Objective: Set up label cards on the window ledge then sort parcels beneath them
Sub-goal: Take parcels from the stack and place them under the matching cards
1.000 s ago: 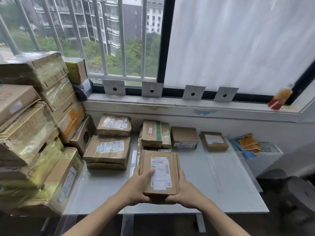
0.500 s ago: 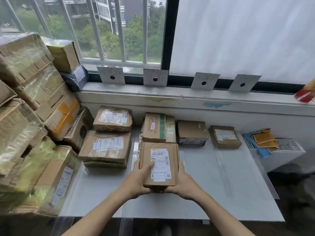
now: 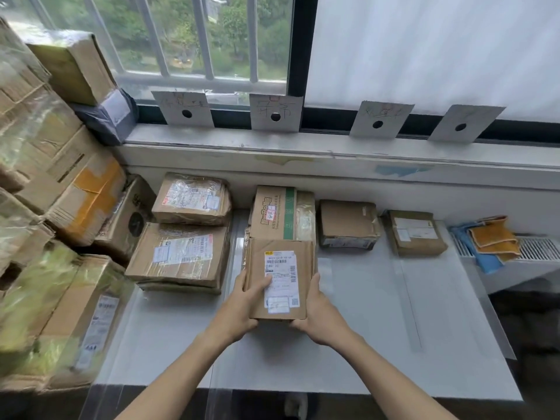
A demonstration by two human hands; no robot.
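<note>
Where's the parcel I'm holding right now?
In the head view, the held parcel is at centre, over the table, gripped by the left hand and right hand, just in front of the green-striped box.

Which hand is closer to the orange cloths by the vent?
The right hand. It grips the right edge of the held parcel, on the side facing the orange cloths. The left hand grips the parcel's left edge, farther from them.
</note>
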